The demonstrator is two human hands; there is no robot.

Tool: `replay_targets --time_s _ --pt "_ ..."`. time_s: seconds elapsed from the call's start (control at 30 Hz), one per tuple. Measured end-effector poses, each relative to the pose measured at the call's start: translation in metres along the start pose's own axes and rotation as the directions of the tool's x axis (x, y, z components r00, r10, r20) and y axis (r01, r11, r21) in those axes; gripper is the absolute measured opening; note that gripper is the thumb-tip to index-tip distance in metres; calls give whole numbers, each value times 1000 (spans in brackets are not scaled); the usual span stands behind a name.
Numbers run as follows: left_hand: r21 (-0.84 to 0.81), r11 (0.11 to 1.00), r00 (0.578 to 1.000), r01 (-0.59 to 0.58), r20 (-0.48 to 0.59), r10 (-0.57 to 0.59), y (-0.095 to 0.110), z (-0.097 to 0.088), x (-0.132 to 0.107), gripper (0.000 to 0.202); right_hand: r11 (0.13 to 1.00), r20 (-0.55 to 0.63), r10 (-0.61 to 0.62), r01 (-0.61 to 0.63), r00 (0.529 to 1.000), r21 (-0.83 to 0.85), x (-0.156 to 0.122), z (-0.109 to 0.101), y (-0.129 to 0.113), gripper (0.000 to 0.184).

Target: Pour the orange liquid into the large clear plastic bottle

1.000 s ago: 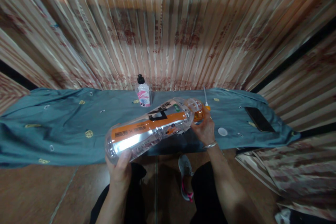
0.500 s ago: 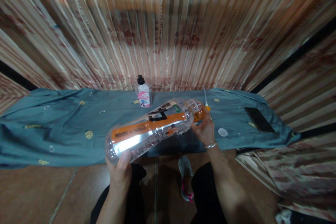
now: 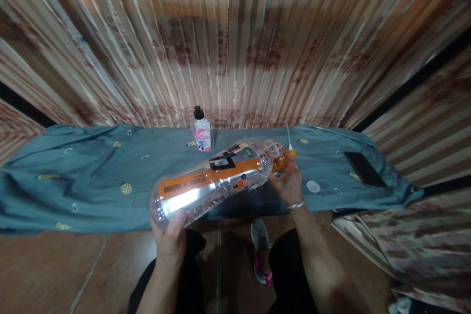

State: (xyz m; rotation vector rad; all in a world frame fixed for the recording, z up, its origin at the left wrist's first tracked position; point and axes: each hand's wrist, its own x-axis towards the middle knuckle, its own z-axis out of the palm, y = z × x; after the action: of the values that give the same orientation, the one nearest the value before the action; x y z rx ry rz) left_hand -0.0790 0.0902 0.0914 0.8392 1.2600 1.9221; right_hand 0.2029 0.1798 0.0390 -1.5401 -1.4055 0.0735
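Observation:
A large clear plastic bottle (image 3: 213, 176) with an orange label is tilted, its base at the lower left and its neck up to the right. My left hand (image 3: 171, 238) is closed around its base end, thumb on top. My right hand (image 3: 289, 184), with a bracelet at the wrist, grips a small amber transparent container (image 3: 280, 159). The bottle's neck meets the top of this container; whether it enters the opening I cannot tell. Just behind my right hand lies a thin white tube with an orange end (image 3: 290, 142). A white disc (image 3: 313, 186) is to its right.
A bottle with a black cap and pink label (image 3: 202, 135) stands upright at the back of the cloth-covered table (image 3: 95, 176). On the right lies a dark phone (image 3: 364, 169). A pleated curtain (image 3: 228, 59) hangs behind, and dark poles slant at both sides.
Both hands keep their hold on the bottle and the container, almost unmoved. The whole view has shifted very slightly.

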Motion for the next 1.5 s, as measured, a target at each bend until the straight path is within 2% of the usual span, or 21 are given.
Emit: replay_targets --time_s 0.23,0.37,0.5,0.77,1.07,1.37,1.5 --pt "-20 1000 1000 -3 17 3 2 4 -2 68 1000 5 -8 7 1000 21 0 1 0 89" --pt "-36 999 1000 -20 6 20 1 3 -2 63 999 -9 -33 33 999 12 1 4 1 89" --pt "-45 999 1000 -27 -11 26 -2 -1 -2 56 1000 -16 -22 22 1000 -4 0 5 0 90" --pt "-32 999 1000 8 24 -7 -8 -12 -10 54 999 -33 -35 34 999 -34 -2 5 -1 85" --pt "-26 999 1000 21 5 -21 -7 -15 -14 52 1000 10 -14 14 1000 -4 1 3 -7 87" --pt "3 999 999 33 14 -33 -9 -13 -11 72 999 -30 -45 45 999 0 0 5 -4 78" --pt "12 999 1000 30 -1 -30 -5 -7 -11 80 999 -40 -33 33 999 2 1 5 -4 80"
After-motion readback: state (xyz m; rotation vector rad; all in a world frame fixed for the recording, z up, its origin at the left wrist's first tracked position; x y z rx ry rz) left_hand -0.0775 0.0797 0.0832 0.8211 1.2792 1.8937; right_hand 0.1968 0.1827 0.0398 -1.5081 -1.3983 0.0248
